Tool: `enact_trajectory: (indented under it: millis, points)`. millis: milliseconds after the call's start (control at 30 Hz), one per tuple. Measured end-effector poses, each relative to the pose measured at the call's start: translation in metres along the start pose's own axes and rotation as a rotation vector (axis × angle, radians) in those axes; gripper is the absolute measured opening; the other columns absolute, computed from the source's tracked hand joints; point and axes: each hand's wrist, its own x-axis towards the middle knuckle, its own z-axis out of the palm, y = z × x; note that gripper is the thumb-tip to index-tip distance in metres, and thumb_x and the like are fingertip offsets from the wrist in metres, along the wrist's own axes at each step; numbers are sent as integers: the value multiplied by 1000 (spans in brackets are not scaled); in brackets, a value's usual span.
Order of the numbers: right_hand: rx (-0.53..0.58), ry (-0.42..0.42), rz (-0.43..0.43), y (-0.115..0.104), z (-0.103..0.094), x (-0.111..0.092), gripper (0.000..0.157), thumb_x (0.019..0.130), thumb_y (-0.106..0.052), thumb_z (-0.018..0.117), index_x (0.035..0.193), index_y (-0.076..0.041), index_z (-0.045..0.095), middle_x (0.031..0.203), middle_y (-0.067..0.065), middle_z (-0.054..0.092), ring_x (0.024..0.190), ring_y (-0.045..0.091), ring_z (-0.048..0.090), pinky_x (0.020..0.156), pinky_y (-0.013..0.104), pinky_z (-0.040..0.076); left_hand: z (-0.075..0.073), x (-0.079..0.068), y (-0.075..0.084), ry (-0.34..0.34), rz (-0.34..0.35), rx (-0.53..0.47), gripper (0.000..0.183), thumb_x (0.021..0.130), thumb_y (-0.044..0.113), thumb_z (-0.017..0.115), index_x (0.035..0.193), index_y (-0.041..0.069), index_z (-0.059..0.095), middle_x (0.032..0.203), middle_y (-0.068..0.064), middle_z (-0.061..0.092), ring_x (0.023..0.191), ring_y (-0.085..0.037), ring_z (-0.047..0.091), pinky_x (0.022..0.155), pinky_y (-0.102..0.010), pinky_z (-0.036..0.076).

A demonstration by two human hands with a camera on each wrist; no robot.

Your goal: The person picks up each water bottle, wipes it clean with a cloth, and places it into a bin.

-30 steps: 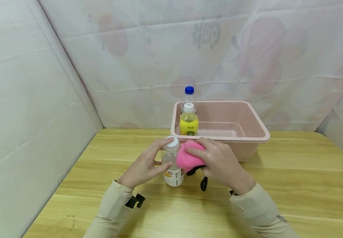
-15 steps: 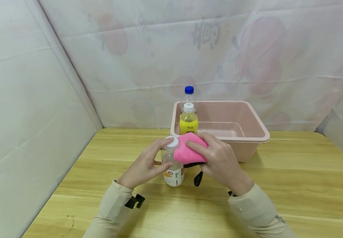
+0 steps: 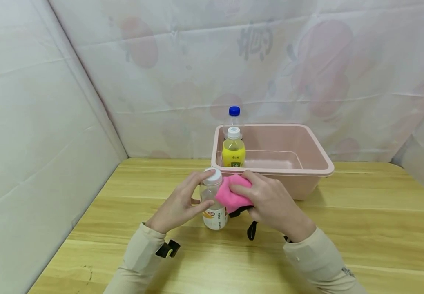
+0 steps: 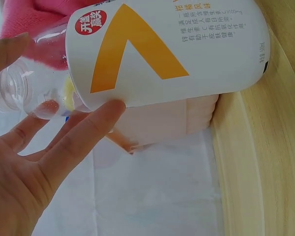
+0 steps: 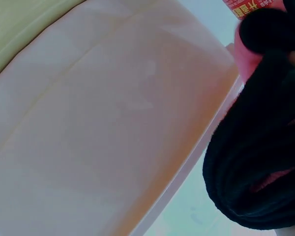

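Note:
A clear plastic bottle (image 3: 215, 219) with a white cap and a white label stands upright on the table. My left hand (image 3: 177, 208) grips it around the neck and upper side, one finger lying against the cap; the left wrist view shows the bottle's orange-marked label (image 4: 167, 54) close up. Bunched in my right hand (image 3: 272, 204) is a pink cloth (image 3: 233, 195) with black trim and a black loop, pressed to the bottle's right side. The right wrist view is mostly filled by dark fabric (image 5: 255, 147), and the fingers beneath are largely hidden.
Behind the hands sits a pink plastic basin (image 3: 309, 181) on the wooden table (image 3: 373, 228). Two bottles stand at its left end: one yellow-labelled bottle (image 3: 233, 156) with a white cap and one blue-capped bottle (image 3: 234, 116). Fabric walls (image 3: 197, 73) enclose the table.
The pink cloth rose slightly along the bottle, then came back down with my right hand. My left hand and the bottle have barely moved.

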Motion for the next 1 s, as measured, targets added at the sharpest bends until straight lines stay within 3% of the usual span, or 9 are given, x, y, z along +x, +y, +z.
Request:
enact_trajectory:
  millis: [133, 333, 433, 733, 1000]
  points:
    - [11, -119, -9, -1, 7, -3, 43, 58, 12, 68, 91, -16, 69, 90, 5, 57, 65, 17, 52, 50, 26, 49, -1, 0, 0, 1, -3, 9, 68, 92, 1, 73, 151, 6, 40, 135, -19, 51, 116, -34, 58, 69, -25, 62]
    - [117, -462, 70, -7, 32, -9, 39, 63, 10, 71, 92, -15, 76, 86, -1, 58, 66, 11, 51, 56, 27, 50, -2, -1, -1, 19, 2, 11, 69, 90, -1, 75, 150, 6, 41, 134, -18, 51, 116, -34, 57, 68, -26, 63]
    - [163, -563, 110, -11, 42, -11, 38, 65, 11, 72, 92, -15, 78, 88, -3, 61, 66, 9, 51, 57, 26, 49, -2, -2, -2, 22, 4, 14, 70, 90, -1, 75, 150, 6, 41, 135, -18, 51, 118, -34, 56, 69, -25, 62]
    - [133, -554, 113, -13, 35, -10, 34, 65, 12, 73, 83, -17, 73, 76, -7, 50, 62, 9, 45, 53, 25, 44, -1, -1, -1, 19, 7, 21, 70, 91, 0, 74, 151, 6, 39, 135, -18, 51, 118, -33, 56, 71, -24, 62]
    - [68, -393, 70, -6, 15, -6, 33, 64, 8, 77, 86, -17, 72, 79, -3, 53, 62, 13, 49, 50, 26, 46, -1, 1, 0, 8, -14, 18, 70, 91, 0, 74, 152, 7, 39, 136, -18, 50, 116, -33, 58, 70, -25, 62]
